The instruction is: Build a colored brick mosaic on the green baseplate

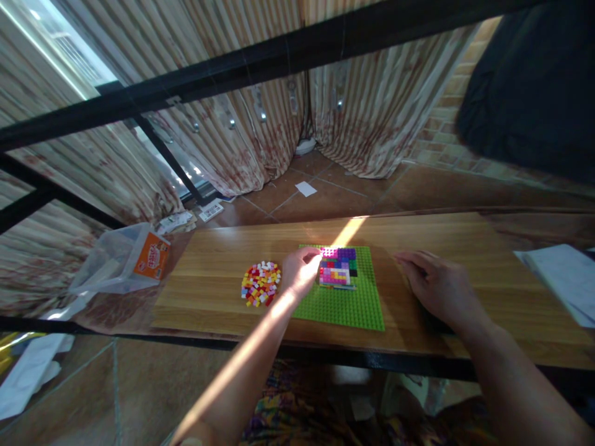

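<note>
A green studded baseplate (pixel 341 308) lies on the wooden table, with rows of small building bricks (pixel 334 276) in pink, purple, red, white and other colours on its upper half. Over the plate's left part is my left hand (pixel 300 271), thumb and fingertips pinched at the left end of the top pink row; anything between them is too small to name. My right hand (pixel 434 286) hovers right of the plate, fingers pressed together, their contents hidden. A round pile of loose small bricks (pixel 261 284), mostly yellow, red, orange and white, sits left of my left hand.
The table (pixel 204 272) has a dark front edge. Left of it stands a clear plastic bin (pixel 116 257) with an orange label. White papers (pixel 564 279) lie at the right end. A dark object is partly hidden beneath my right hand. A dark bar crosses above.
</note>
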The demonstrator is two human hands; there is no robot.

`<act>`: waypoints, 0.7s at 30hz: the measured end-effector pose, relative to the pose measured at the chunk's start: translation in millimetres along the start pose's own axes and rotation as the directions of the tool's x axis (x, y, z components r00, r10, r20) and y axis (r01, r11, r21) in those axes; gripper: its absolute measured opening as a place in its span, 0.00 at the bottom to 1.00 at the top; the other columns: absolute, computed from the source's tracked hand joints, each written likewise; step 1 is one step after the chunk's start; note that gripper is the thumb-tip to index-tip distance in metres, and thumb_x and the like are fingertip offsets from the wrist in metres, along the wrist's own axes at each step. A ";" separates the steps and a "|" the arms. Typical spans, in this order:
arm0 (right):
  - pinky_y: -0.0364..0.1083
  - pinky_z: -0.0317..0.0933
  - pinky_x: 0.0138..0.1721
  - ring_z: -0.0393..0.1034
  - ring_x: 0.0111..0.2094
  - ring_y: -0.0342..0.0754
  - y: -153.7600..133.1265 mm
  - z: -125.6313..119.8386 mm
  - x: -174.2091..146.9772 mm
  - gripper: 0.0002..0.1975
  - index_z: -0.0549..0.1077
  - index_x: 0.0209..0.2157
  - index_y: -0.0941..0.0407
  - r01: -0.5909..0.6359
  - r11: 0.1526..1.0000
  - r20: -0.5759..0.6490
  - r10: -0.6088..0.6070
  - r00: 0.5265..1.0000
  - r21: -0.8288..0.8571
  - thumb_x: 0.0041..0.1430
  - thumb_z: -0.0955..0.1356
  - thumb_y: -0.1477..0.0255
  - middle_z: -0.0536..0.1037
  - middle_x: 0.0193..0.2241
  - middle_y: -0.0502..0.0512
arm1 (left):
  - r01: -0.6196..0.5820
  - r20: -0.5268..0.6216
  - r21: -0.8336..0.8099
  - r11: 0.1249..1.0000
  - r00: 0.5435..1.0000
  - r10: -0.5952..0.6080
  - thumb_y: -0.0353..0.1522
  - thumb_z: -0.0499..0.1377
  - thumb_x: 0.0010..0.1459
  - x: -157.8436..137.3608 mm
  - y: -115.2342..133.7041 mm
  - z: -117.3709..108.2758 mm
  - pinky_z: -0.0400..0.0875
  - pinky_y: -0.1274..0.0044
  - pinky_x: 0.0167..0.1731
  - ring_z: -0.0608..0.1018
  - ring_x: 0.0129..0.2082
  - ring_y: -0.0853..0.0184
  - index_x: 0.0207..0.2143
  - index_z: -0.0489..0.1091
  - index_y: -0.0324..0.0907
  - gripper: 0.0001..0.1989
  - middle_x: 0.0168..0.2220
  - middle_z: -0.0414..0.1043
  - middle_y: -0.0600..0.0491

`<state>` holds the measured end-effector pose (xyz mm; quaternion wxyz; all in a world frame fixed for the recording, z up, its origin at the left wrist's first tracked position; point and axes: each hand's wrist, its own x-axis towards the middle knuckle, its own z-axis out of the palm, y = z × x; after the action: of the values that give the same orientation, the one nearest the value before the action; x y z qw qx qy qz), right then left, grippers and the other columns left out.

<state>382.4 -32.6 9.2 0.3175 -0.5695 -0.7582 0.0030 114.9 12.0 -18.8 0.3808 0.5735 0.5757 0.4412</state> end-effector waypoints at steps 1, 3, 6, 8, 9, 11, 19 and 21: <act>0.47 0.68 0.38 0.76 0.37 0.51 -0.1 0.2 0.0 0.12 0.76 0.39 0.54 0.002 1.000 -0.001 -0.002 1.000 -0.002 0.63 0.61 0.71 0.81 0.38 0.55 | 0.004 0.004 -0.013 1.000 1.000 -0.004 0.34 0.64 0.50 0.6 0.7 -0.2 0.70 0.75 0.35 0.79 0.33 0.64 0.32 0.78 0.42 0.07 0.31 0.79 0.50; 0.47 0.68 0.38 0.77 0.37 0.51 -0.1 0.7 0.0 0.12 0.76 0.39 0.54 0.007 1.000 -0.012 -0.007 1.000 -0.003 0.62 0.61 0.71 0.81 0.38 0.55 | 0.020 0.011 -0.045 0.999 1.000 -0.020 0.35 0.64 0.49 1.0 2.5 -0.1 0.70 0.76 0.33 0.78 0.31 0.65 0.31 0.78 0.41 0.08 0.30 0.79 0.50; 0.48 0.69 0.38 0.77 0.37 0.51 0.5 1.3 -0.2 0.11 0.76 0.39 0.54 0.007 1.000 -0.018 -0.007 1.000 0.004 0.62 0.61 0.71 0.81 0.38 0.55 | 0.068 0.019 -0.122 0.990 0.998 -0.066 0.36 0.66 0.47 0.7 4.8 0.7 0.69 0.77 0.31 0.78 0.30 0.66 0.30 0.77 0.39 0.10 0.29 0.78 0.50; 0.48 0.69 0.38 0.77 0.37 0.51 1.1 1.5 -0.7 0.11 0.76 0.39 0.53 0.002 1.000 -0.012 -0.002 1.000 0.004 0.62 0.61 0.71 0.81 0.38 0.55 | 0.092 0.026 -0.179 0.980 0.996 -0.089 0.37 0.67 0.45 0.4 5.0 0.9 0.69 0.77 0.31 0.77 0.29 0.66 0.30 0.77 0.39 0.11 0.28 0.78 0.50; 0.48 0.69 0.38 0.77 0.37 0.51 1.5 1.5 -0.9 0.11 0.76 0.39 0.53 0.002 1.000 -0.011 -0.002 1.000 0.003 0.62 0.62 0.70 0.81 0.38 0.55 | 0.095 0.026 -0.199 0.975 0.995 -0.092 0.37 0.67 0.45 0.4 4.8 0.8 0.69 0.77 0.31 0.77 0.29 0.66 0.30 0.77 0.39 0.12 0.29 0.78 0.50; 0.48 0.69 0.38 0.77 0.37 0.51 1.9 1.6 -1.2 0.11 0.76 0.39 0.53 0.008 1.000 -0.012 -0.008 1.000 0.002 0.62 0.62 0.70 0.81 0.39 0.55 | 0.083 0.022 -0.209 0.974 0.997 -0.081 0.37 0.66 0.46 0.6 3.8 0.1 0.69 0.77 0.33 0.78 0.31 0.66 0.31 0.77 0.39 0.11 0.30 0.79 0.50; 0.49 0.69 0.38 0.77 0.37 0.52 -1.0 1.5 0.1 0.12 0.76 0.39 0.53 0.004 1.000 -0.007 -0.004 1.000 0.007 0.62 0.61 0.71 0.81 0.38 0.55 | 0.066 -0.007 -0.140 0.988 0.998 -0.067 0.36 0.64 0.49 4.5 0.0 0.8 0.69 0.77 0.32 0.78 0.31 0.66 0.32 0.78 0.39 0.10 0.30 0.79 0.50; 0.49 0.69 0.38 0.77 0.37 0.52 -1.3 1.7 0.0 0.12 0.76 0.39 0.54 0.012 1.000 -0.003 -0.012 1.000 0.011 0.62 0.61 0.71 0.81 0.38 0.56 | 0.073 -0.011 -0.146 0.987 0.997 -0.075 0.37 0.65 0.48 5.7 -1.6 2.4 0.69 0.77 0.31 0.78 0.30 0.66 0.31 0.78 0.39 0.11 0.29 0.79 0.50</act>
<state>380.5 -32.5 8.3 0.3218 -0.5632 -0.7611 0.0045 116.3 17.9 -20.6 0.4331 0.5189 0.5658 0.4723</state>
